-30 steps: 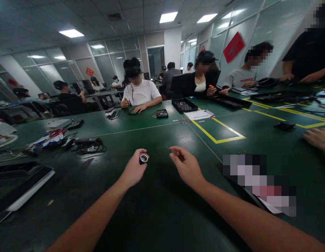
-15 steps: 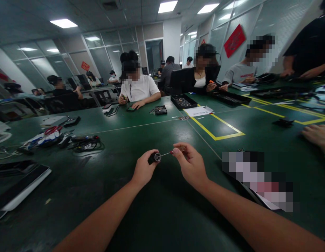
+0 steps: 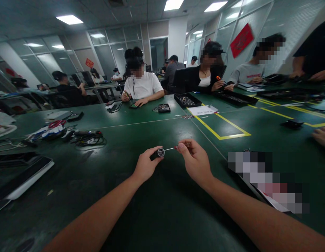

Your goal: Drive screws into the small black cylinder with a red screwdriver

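Observation:
Above the green table, my left hand (image 3: pixel 146 163) is closed around a small dark cylindrical part (image 3: pixel 160 152) with a pale ring at its end. The ringed end faces right and toward me. My right hand (image 3: pixel 195 159) grips a screwdriver (image 3: pixel 170 149) by its reddish, partly see-through handle. Its thin metal shaft points left, with the tip at the ringed opening of the part. Whether the tip touches something inside is too small to tell. My fingers hide most of the handle and much of the cylinder.
The green table (image 3: pixel 120 140) bears coiled black cables (image 3: pixel 90 138) and a flat white-edged device (image 3: pixel 28 178) on the left. A black tray (image 3: pixel 187 100) stands farther back beside a paper sheet (image 3: pixel 202 110). Co-workers sit opposite; another person's hand (image 3: pixel 322 136) rests at right.
The view has shifted slightly, so the surroundings appear farther right. Both hands keep their grips, and the screwdriver tip stays at the cylinder's ringed end.

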{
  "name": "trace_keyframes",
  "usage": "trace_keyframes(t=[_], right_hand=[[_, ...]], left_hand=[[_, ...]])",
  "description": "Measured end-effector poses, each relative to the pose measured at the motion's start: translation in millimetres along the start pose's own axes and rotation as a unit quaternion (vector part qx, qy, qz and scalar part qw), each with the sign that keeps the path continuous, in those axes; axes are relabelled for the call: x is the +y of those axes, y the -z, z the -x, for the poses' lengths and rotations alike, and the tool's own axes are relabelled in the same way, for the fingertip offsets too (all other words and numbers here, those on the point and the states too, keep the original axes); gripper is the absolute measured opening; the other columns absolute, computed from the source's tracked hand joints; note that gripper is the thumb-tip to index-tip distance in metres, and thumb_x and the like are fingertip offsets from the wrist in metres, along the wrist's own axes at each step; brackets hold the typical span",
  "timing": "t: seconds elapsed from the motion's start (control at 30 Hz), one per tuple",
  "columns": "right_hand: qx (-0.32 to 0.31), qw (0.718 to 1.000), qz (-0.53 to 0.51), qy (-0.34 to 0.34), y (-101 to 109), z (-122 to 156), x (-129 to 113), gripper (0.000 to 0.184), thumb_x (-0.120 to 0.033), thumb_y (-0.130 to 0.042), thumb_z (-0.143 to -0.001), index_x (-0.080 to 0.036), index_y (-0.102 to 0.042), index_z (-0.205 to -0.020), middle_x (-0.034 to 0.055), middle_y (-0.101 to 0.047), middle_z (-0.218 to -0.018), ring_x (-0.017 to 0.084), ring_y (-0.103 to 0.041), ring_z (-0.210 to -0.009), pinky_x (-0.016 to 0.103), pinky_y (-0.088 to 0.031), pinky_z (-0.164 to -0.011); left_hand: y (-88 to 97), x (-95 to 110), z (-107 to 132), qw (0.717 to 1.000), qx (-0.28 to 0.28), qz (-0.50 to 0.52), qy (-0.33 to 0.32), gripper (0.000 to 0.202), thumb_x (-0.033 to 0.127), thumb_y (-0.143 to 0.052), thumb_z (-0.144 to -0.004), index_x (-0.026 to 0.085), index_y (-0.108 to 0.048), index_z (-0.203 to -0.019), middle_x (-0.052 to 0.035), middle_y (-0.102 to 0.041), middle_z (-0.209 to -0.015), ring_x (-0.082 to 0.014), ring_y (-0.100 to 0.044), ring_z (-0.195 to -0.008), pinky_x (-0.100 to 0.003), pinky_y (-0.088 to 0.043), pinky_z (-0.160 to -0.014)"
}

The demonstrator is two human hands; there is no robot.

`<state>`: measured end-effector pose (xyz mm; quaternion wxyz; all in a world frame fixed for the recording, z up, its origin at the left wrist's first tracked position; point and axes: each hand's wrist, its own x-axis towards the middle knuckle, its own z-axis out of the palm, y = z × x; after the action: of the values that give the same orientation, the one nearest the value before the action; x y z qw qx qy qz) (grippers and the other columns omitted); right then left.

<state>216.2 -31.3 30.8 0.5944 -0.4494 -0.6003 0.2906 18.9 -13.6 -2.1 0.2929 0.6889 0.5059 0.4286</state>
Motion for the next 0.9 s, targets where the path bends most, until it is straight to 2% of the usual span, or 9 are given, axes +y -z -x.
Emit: trace_keyframes(t=[0.2,0.37,0.67,0.8,0.9], right_hand=[[0.014,0.999,0.029,0.028,2.0,1.4,-2.7,0.02,-0.041,-0.055,-0.097,-0.023,-0.064,-0.097,0.0044,-0.072,-0.087,0.021,-0.068,-0.081,0.036,-0.053,-0.076],[-0.001,0.997,0.067,0.039,1.6,1.5,-6.5,0.018,-0.039,-0.054,-0.097,-0.023,-0.062,-0.096,0.0051,-0.072,-0.087,0.022,-0.068,-0.083,0.039,-0.053,-0.079],[-0.034,0.998,0.039,0.019,1.7,0.2,-1.5,0.021,-0.043,-0.059,-0.094,-0.023,-0.065,-0.1,0.0048,-0.073,-0.09,0.022,-0.07,-0.083,0.037,-0.054,-0.078],[-0.047,0.996,0.077,0.012,3.1,0.0,-7.6,0.026,-0.046,-0.063,-0.091,-0.021,-0.067,-0.093,0.0036,-0.073,-0.08,0.02,-0.069,-0.072,0.033,-0.051,-0.067],[-0.038,0.99,0.138,0.007,4.7,0.0,-10.8,0.033,-0.053,-0.064,-0.089,-0.022,-0.064,-0.078,0.0004,-0.068,-0.065,0.016,-0.061,-0.057,0.029,-0.044,-0.055]], left_hand=[[0.4,-0.5,1.0,1.0,-0.005,-0.001,0.001,0.045,0.018,-0.072,-0.085,0.029,-0.066,-0.128,-0.0038,-0.066,-0.129,-0.0244,-0.058,-0.124,-0.043,-0.041,-0.112],[1.5,-0.5,1.5,1.0,-0.008,-0.003,-0.007,0.044,0.018,-0.071,-0.085,0.029,-0.066,-0.128,-0.0044,-0.067,-0.127,-0.0247,-0.059,-0.121,-0.043,-0.043,-0.109],[1.3,-3.1,-0.2,1.0,-0.003,-0.014,-0.015,0.044,0.017,-0.072,-0.084,0.03,-0.068,-0.126,-0.0042,-0.067,-0.126,-0.0248,-0.059,-0.12,-0.043,-0.042,-0.109],[-0.4,-5.3,-0.5,1.0,0.005,-0.013,-0.019,0.043,0.015,-0.073,-0.083,0.029,-0.069,-0.124,-0.0048,-0.068,-0.124,-0.0247,-0.06,-0.119,-0.044,-0.042,-0.11],[-1.0,-4.7,-0.3,1.0,0.005,-0.01,-0.02,0.044,0.014,-0.074,-0.081,0.028,-0.069,-0.123,-0.005,-0.069,-0.122,-0.0247,-0.06,-0.118,-0.044,-0.042,-0.11]])
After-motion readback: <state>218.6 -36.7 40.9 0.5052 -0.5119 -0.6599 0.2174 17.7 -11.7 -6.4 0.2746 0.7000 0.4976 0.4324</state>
